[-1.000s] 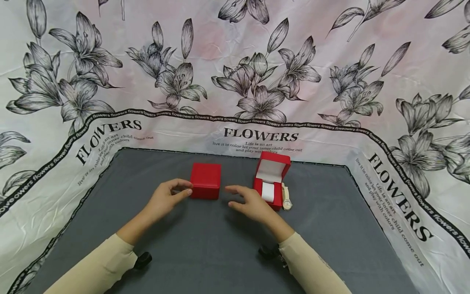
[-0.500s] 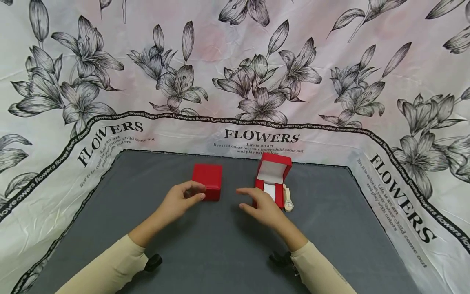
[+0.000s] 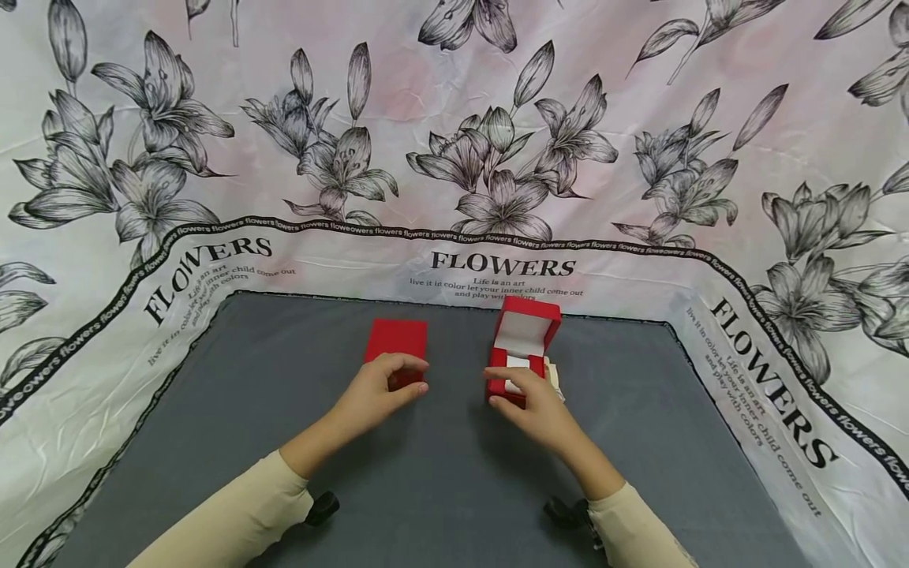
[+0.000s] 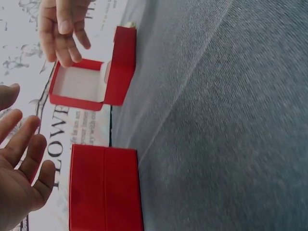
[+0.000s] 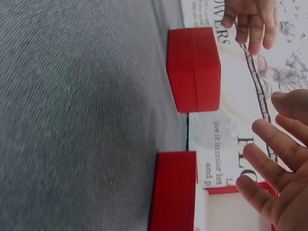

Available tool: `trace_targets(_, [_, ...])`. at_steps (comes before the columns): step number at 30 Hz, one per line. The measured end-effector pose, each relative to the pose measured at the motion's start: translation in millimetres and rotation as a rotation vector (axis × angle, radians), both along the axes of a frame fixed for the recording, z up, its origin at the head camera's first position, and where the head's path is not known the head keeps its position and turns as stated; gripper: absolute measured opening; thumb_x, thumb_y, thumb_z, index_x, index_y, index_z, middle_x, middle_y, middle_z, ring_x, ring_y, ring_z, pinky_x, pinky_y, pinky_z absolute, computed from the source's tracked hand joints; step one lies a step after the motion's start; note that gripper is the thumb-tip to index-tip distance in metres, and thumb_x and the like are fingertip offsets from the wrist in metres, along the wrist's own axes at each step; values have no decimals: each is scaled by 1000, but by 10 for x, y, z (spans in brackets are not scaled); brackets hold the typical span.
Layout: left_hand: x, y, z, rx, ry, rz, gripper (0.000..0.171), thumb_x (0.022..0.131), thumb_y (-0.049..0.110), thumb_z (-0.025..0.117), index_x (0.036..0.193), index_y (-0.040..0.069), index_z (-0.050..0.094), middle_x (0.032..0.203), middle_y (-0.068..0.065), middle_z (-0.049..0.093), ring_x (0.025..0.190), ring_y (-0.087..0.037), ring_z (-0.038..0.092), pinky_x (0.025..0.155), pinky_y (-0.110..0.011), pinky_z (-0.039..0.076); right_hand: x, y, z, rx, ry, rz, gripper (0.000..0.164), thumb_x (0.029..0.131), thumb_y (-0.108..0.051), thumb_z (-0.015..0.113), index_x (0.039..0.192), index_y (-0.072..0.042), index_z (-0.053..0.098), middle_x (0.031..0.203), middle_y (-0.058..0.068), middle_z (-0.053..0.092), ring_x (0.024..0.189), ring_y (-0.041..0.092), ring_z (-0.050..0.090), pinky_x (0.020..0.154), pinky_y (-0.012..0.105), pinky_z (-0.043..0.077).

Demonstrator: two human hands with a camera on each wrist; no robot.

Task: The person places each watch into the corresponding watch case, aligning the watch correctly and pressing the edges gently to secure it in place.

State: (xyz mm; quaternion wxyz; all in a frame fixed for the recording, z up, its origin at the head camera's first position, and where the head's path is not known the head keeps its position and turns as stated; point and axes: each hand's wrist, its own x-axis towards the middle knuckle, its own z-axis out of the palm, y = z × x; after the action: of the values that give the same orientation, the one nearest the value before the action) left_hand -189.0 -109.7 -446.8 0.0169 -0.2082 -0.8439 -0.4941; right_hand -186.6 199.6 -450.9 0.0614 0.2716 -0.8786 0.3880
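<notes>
The left hand (image 3: 369, 394), just left of the lower centre in the head view, has its fingers loosely bent and spread, the thumb standing apart, with nothing in its hold. The right hand (image 3: 537, 406), right of centre, shows a similar relaxed curve, thumb and forefinger well separated, and likewise holds nothing. In the wrist views a gap shows between the left fingers and the nearer red box; whether the right fingertips touch anything cannot be told.

The closed red box (image 3: 398, 338) sits at the centre of the frame, its front partly covered by the left hand. To its right stands the hinged red box (image 3: 531, 308), lid raised and leaning back, its pale lining facing forward; a white cushion (image 3: 517, 363) fills the lower half, partly hidden by the right fingers. A strip of grey cloth (image 3: 458, 473) separates the two boxes, then spreads toward the bottom edge and both lower corners; its dark-edged far border runs just behind them.

A cream-banded watch (image 3: 551, 371) lies just beside the hinged box on its right, partly behind the right hand. Black wrist devices (image 3: 323, 509) hang below both cream sleeves (image 3: 227, 513). A flower-printed sheet (image 3: 341, 268), lettered FLOWERS, fills the upper frame.
</notes>
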Motion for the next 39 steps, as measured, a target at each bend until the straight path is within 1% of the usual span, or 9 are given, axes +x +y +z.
trace_targets(3, [-10, 72, 1, -11, 5, -7, 35, 91, 25, 79, 125, 17, 71, 121, 2, 68, 108, -23, 61, 88, -38, 53, 25, 59, 2, -5, 5, -23, 46, 91, -13, 78, 136, -18, 66, 132, -2, 66, 121, 22, 61, 99, 54, 52])
trace_targets(6, [-25, 148, -2, -16, 21, -11, 37, 91, 24, 80, 125, 15, 71, 123, 1, 68, 107, -24, 60, 87, -38, 52, 42, 110, 7, 9, 17, -41, 47, 92, -14, 77, 137, -16, 65, 133, -1, 67, 121, 22, 61, 99, 54, 52])
trace_targets(11, [-57, 298, -19, -51, 45, -26, 39, 89, 24, 81, 126, 15, 71, 119, 1, 68, 100, -19, 58, 82, -36, 51, 61, 192, 12, 34, 40, -67, 47, 91, -13, 77, 136, -13, 65, 132, 3, 67, 122, 23, 61, 98, 55, 52])
trace_targets(14, [-68, 390, -20, -55, 40, -44, 40, 89, 25, 82, 127, 16, 70, 120, 0, 68, 103, -20, 59, 85, -41, 53, 70, 238, 12, 30, 32, -90, 47, 90, -13, 79, 135, -15, 66, 131, 3, 68, 120, 25, 61, 97, 56, 53])
trace_targets(19, [-100, 524, -29, -42, 35, -69, 42, 89, 25, 82, 128, 17, 70, 124, 0, 68, 115, -20, 59, 95, -52, 52, 88, 325, 3, 27, 28, -124, 47, 90, -13, 79, 135, -15, 65, 131, 4, 68, 120, 30, 62, 97, 56, 53])
trace_targets(23, [-139, 612, -41, -70, 46, -80, 44, 89, 27, 82, 129, 18, 69, 125, 1, 68, 116, -18, 58, 97, -48, 51, 94, 405, 4, 23, 25, -147, 47, 90, -11, 78, 135, -15, 66, 130, 6, 68, 119, 33, 61, 97, 59, 52])
trace_targets(29, [-199, 750, -55, -140, 59, -86, 48, 88, 29, 83, 133, 18, 67, 128, 1, 67, 118, -17, 56, 97, -41, 51, 91, 536, -5, 50, 20, -199, 47, 90, -11, 79, 136, -15, 65, 131, 7, 66, 124, 28, 59, 101, 57, 50])
trace_targets(34, [-255, 863, -67, -183, 62, -96, 51, 89, 32, 82, 135, 21, 65, 131, 3, 66, 120, -16, 54, 99, -40, 50, 91, 648, -21, 40, 41, -218, 49, 90, -10, 79, 137, -14, 65, 131, 6, 67, 126, 27, 59, 102, 54, 48])
trace_targets(39, [-331, 965, -81, -215, 92, -109, 50, 89, 33, 81, 136, 23, 65, 135, 5, 64, 121, -16, 54, 100, -40, 49, 79, 761, -53, 36, 45, -242, 48, 90, -8, 78, 135, -12, 65, 133, 3, 67, 127, 24, 58, 104, 51, 47])
